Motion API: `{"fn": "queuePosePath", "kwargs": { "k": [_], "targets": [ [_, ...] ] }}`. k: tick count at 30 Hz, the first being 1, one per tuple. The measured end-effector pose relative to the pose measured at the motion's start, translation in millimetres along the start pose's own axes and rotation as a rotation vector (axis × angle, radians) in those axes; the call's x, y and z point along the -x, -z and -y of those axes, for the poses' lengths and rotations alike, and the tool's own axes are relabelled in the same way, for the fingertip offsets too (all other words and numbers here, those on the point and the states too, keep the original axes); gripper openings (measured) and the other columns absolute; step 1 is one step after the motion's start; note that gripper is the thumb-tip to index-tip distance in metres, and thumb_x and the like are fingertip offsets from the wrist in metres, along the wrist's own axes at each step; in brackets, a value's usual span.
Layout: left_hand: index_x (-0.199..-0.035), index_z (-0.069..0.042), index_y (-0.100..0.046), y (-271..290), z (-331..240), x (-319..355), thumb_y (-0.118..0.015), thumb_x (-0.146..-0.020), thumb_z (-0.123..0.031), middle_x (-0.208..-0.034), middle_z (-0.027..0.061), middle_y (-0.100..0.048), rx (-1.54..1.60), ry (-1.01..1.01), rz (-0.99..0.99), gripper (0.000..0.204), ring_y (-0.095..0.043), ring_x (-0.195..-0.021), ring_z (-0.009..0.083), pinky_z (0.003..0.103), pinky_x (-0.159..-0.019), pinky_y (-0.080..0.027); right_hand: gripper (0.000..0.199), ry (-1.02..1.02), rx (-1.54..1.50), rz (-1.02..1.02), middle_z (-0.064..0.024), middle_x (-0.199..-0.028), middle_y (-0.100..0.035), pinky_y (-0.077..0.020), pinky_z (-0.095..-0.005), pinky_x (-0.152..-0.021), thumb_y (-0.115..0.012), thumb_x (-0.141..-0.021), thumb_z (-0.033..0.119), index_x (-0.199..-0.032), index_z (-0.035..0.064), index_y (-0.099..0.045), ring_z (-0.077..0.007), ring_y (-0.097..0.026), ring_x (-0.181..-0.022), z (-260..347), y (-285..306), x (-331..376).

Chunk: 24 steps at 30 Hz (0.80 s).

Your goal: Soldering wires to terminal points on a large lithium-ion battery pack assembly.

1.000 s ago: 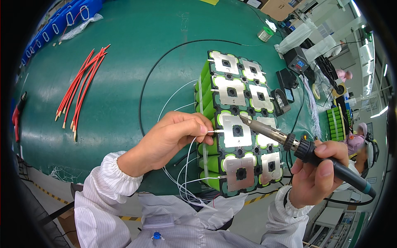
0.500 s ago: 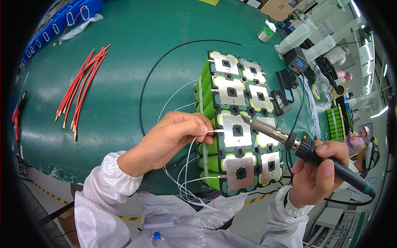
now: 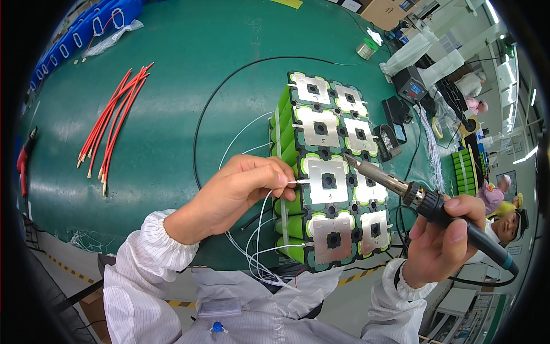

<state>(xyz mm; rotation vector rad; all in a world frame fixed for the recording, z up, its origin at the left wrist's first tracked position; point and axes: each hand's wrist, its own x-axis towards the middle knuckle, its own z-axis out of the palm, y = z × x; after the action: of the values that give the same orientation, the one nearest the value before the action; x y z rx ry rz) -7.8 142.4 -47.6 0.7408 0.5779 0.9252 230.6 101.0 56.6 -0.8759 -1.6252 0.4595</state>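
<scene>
left hand (image 3: 246,186): thumb and index pinching a thin white wire (image 3: 292,182), its end at the side tab of a metal plate (image 3: 316,181) on the battery pack (image 3: 323,153). right hand (image 3: 442,245): fingers wrapped round the soldering iron (image 3: 421,199) by its handle, tip over the pack's top (can't tell if touching). pack sits on the green bench (image 3: 172,126), red wires (image 3: 114,120) well apart to its left.

From the head, the hands (image 3: 243,192) and worktop (image 3: 172,126) are viewed downward, closely; outlying shapes are probably distorted.
</scene>
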Motion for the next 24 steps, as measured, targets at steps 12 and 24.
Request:
{"fn": "queuePosePath", "kwargs": {
  "k": [12,24],
  "targets": [
    [-0.069,0.0,-0.058,3.3,0.1,-0.5,-0.057,-0.084,-0.016,-0.094,0.0094,-0.057,-0.012,0.003,0.036,0.022,-0.058,-0.086,0.0177,0.03,-0.083,-0.043,0.039,0.003,0.024,-0.236,-0.0039,-0.059,-0.044,-0.0348,-0.0222,-0.036,-0.055,-0.089,0.035,-0.095,-0.0029,-0.049,-0.0065,-0.035,-0.038,-11.5,19.0,-3.2],
    [-0.076,0.0,-0.06,-3.1,-3.0,3.1,-0.062,-0.084,-0.016,-0.092,0.0086,-0.056,-0.165,-0.062,-0.01,0.019,-0.055,-0.084,0.0177,0.03,-0.079,-0.042,0.027,-0.184,0.05,-0.441,-0.0061,-0.068,-0.049,-0.0374,-0.0205,-0.05,-0.046,-0.097,0.022,-0.11,-0.0001,-0.054,-0.0104,-0.046,-0.057,-88.3,113.0,41.6]
  ]
}}
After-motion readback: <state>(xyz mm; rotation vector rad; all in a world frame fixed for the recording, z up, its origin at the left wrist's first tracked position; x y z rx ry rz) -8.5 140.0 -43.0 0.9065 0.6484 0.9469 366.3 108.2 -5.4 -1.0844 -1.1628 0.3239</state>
